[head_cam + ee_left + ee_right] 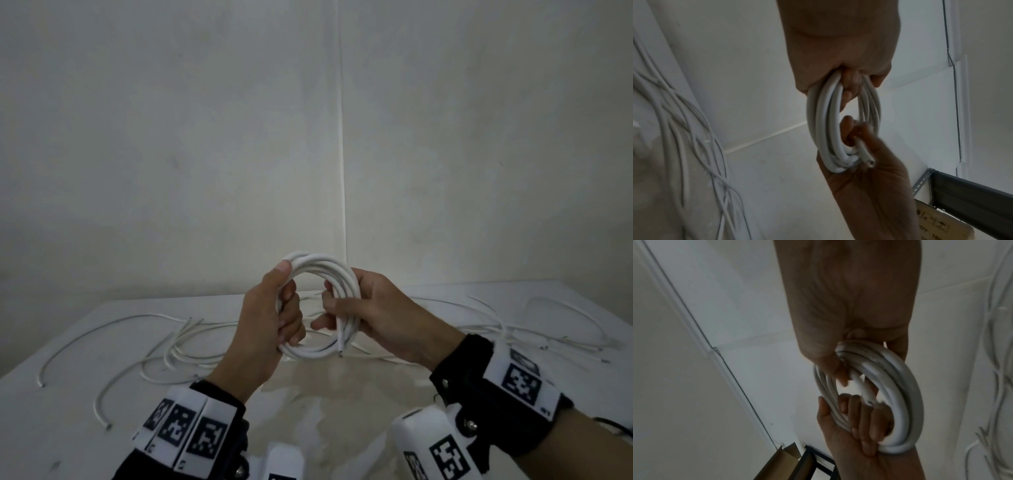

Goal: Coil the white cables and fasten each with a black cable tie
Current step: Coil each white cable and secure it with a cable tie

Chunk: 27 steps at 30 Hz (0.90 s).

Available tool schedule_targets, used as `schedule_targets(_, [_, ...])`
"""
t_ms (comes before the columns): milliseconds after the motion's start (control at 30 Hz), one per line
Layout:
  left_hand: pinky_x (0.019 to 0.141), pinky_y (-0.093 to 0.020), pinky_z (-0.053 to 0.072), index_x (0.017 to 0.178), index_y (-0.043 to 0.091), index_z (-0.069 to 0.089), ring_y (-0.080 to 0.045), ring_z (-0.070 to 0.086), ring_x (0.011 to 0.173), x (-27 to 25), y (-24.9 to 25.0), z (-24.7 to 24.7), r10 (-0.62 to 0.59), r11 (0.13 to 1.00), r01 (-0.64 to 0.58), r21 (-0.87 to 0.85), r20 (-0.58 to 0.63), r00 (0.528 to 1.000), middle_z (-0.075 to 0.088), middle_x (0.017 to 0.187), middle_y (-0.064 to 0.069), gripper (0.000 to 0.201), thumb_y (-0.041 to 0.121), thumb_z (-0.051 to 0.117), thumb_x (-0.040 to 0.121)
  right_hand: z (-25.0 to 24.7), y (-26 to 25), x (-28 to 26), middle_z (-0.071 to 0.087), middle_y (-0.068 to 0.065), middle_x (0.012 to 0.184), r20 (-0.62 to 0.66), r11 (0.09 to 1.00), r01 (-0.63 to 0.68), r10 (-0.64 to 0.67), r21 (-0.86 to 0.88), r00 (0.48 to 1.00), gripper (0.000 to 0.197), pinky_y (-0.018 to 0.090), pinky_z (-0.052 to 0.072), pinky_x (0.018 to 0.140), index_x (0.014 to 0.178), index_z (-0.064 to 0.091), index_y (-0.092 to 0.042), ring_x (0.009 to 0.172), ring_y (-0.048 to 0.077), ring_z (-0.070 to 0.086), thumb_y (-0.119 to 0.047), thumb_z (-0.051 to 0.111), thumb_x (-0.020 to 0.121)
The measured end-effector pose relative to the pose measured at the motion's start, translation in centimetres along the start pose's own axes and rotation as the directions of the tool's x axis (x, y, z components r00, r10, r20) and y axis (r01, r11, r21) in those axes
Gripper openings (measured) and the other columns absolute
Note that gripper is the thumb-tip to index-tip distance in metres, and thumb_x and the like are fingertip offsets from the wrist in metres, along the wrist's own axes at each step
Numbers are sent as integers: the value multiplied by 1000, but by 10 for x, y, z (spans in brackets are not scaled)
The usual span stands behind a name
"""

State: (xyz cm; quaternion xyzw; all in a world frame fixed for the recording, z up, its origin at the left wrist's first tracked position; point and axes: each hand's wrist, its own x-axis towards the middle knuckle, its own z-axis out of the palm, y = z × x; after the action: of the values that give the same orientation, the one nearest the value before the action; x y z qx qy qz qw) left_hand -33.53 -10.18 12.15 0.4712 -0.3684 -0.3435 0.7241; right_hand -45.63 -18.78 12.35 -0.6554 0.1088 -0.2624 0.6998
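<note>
Holding a finished white coil (317,305) upright above the table (102,342), left hand (263,329) wrapped round its 9 o'clock side, right hand (383,315) pinching the cut end (342,346) at 3 o'clock; loose white cables (164,349) strewn beneath. From left wrist: fingers curled through loops. From right wrist: same clasp. Coiling seemingly done; next, probably freeing one hand for a black tie, none visible.

One coiled white cable (320,274) is held up between two hands, the left hand (263,318) and the right hand (383,311). Several loose white cables (191,346) lie strewn on the one table (102,455); they overlap too much for an exact count. Two marker-covered wrist bands (185,431) are in view, one per arm.
</note>
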Motion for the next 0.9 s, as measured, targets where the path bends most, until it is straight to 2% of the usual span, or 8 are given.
schedule_targets(67, [33,-15,23,58,14,32,-7,19,27,0,1,2,0,1000,0,0,-6,1000,23,35,5,40,38,42,89,0,-3,0,62,0,68,2,999,14,-14,33,1000,8,25,53,59,92,55,-6,57,14,63,-12,54,85])
schedule_targets(133, [33,-16,23,58,14,32,-7,19,27,0,2,5,5,1000,-5,2,-3,1000,23,35,5,41,37,39,91,2,-6,-1,52,0,57,0,997,29,-29,68,1000,28,24,47,53,88,56,-10,49,13,53,-37,46,82])
schedule_targets(267, [33,-17,24,59,15,34,-7,18,28,-2,3,12,11,999,-10,40,-20,1000,23,36,5,42,38,38,94,3,-14,1,52,2,47,-96,974,46,-69,-222,993,60,26,45,53,79,61,-9,48,17,54,-60,30,81])
schedule_targets(400, [33,-16,24,59,14,35,-7,18,28,-2,5,17,24,999,-22,41,-46,999,23,37,5,44,41,39,93,-4,-24,1,59,4,49,-80,929,-13,-18,-370,997,69,24,50,59,65,59,-8,59,23,63,-66,22,77])
schedule_targets(533, [33,-17,23,59,15,34,-7,19,29,1,8,20,49,999,-47,28,-103,993,23,37,6,45,44,38,94,-2,-24,-3,58,4,55,-22,952,60,-69,-300,997,49,41,54,73,94,58,-24,60,23,65,-60,31,75])
schedule_targets(667, [34,-15,25,59,14,36,-7,20,28,2,8,26,36,999,-38,-12,-125,991,24,35,6,53,54,28,93,6,-18,0,50,-1,46,-193,932,201,-266,-301,944,17,22,45,43,95,55,-22,40,15,53,-35,46,90])
schedule_targets(800, [37,-21,31,62,13,41,-9,24,30,-1,2,29,33,997,-26,70,-108,994,27,37,5,53,50,24,96,10,-12,0,41,4,42,-352,925,193,-308,-326,884,44,17,33,34,68,50,-13,30,13,39,-54,43,80])
schedule_targets(900, [42,-24,32,64,13,41,-10,26,32,-1,0,30,11,989,1,147,-86,996,28,39,5,48,45,26,97,10,-9,1,37,8,42,-419,912,172,-330,-372,846,50,18,32,35,63,47,-7,30,12,36,-49,42,89])
